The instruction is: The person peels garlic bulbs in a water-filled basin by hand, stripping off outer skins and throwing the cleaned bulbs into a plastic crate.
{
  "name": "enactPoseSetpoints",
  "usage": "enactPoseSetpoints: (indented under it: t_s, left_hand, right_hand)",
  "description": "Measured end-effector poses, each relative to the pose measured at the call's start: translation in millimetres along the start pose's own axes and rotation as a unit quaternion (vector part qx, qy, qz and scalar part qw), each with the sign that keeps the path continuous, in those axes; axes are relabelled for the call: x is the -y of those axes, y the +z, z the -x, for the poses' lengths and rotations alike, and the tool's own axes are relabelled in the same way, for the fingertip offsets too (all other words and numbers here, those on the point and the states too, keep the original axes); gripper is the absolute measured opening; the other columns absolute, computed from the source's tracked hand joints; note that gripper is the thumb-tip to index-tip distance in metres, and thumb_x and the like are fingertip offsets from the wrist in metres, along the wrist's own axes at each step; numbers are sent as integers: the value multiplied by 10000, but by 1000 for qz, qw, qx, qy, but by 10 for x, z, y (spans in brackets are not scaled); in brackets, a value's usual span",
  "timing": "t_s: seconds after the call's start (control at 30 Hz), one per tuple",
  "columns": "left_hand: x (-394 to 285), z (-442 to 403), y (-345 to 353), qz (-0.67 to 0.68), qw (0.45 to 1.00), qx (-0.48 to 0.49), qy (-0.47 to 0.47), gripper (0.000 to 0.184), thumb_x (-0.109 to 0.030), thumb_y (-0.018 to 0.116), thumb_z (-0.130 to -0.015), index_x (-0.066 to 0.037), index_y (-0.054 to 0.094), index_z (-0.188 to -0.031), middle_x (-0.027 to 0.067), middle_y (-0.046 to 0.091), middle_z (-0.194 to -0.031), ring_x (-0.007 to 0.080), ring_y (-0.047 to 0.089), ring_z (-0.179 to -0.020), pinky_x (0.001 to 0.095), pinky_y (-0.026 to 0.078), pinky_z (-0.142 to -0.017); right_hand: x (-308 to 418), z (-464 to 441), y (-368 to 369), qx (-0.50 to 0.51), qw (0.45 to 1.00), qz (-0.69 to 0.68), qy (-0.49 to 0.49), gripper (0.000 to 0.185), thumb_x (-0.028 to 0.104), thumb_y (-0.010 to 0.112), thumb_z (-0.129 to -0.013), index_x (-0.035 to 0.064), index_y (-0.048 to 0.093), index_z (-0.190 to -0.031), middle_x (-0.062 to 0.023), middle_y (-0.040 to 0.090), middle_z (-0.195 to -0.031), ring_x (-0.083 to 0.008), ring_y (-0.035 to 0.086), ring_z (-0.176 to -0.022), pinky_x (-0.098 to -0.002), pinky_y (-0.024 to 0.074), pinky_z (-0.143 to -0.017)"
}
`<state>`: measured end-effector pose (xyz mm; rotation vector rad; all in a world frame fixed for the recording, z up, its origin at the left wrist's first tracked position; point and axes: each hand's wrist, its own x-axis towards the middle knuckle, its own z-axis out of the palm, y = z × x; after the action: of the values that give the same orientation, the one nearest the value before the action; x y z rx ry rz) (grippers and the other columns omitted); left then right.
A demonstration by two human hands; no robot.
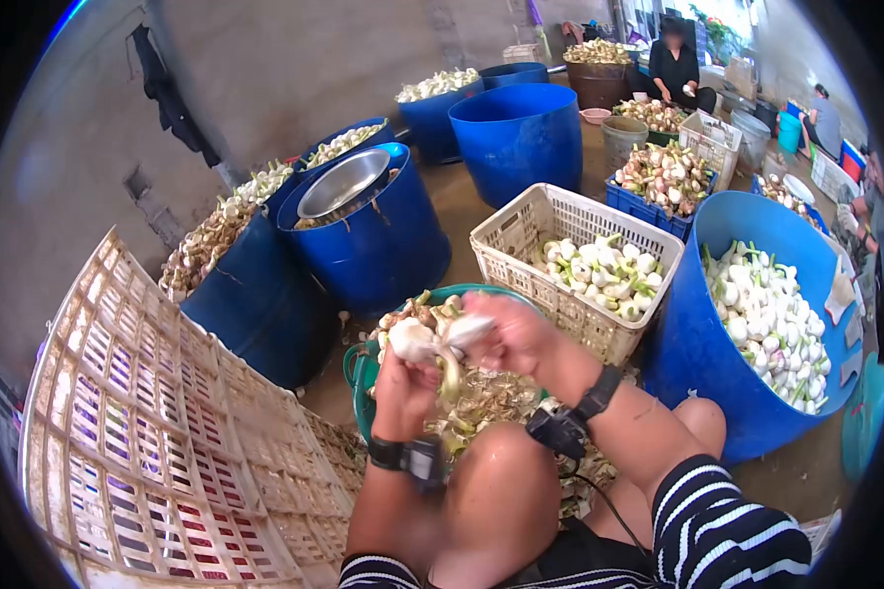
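Observation:
My left hand point(406, 395) is closed round a white garlic bulb point(413, 341), whose green stalk hangs down toward the tub. Beside it, my right hand point(517, 339) is blurred, with fingers pinched at a pale, elongated piece point(469, 331); I cannot tell whether that is garlic skin or part of a bulb. Both hands are over a green tub point(355, 373) between my knees. Unpeeled garlic point(400, 312) lies at its far side, and loose peelings point(489, 398) fill its near part.
Close on my left leans a white slatted crate point(172, 432). Ahead is a cream crate point(580, 312) with peeled bulbs; a blue barrel point(663, 324) of white garlic stands right. More blue barrels point(516, 147) line the wall. A person point(674, 69) sits at the back, others far right.

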<state>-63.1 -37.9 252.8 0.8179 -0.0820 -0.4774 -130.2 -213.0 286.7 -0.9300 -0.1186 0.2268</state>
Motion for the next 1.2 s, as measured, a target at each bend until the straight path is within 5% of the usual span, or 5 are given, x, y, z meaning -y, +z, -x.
enactPoseSetpoints:
  t_s: [0.17,0.23,0.37,0.77,1.2]
  left_hand:
    - [52,-106,-386,66,995,-25,-77,218,-269,411,-920,-115,564,-930,-70,481,-640,43,461,-538,195,467,-502]
    - [68,-41,-296,58,995,-43,-76,225,-266,409,-917,-109,570,-906,-70,481,-627,41,463,-540,191,457,-492]
    - [93,-50,-235,24,996,-51,-74,215,-241,415,-902,-89,566,-881,-51,464,-584,67,471,-522,210,454,-480]
    - [-76,-71,-280,-151,979,1,-137,274,-313,422,-909,-76,558,-884,16,529,-613,80,443,-460,212,360,-381]
    - [-135,463,1869,-339,850,353,196,371,-252,388,-953,-34,388,-1254,124,543,-1144,130,604,-734,222,488,-634]
  right_hand:
    - [111,86,-101,-99,963,189,-166,386,384,528,-861,2,580,-841,-106,618,-690,-155,545,-481,-289,465,-456]
    - [-74,94,-125,-70,504,860,43,483,465,543,-820,-7,589,-914,-149,636,-774,-244,625,-664,-360,494,-573]
    - [-366,-10,-113,-159,611,703,-328,456,456,576,-776,39,586,-961,-145,610,-917,-336,596,-832,-394,483,-694]
    - [-263,141,-405,-132,463,863,-153,187,216,529,-785,75,570,-669,-99,614,-679,-263,618,-638,-386,487,-541]
    - [469,1257,-205,-112,701,702,64,368,252,575,-821,45,562,-1124,-150,613,-1021,-278,575,-964,-362,434,-839]
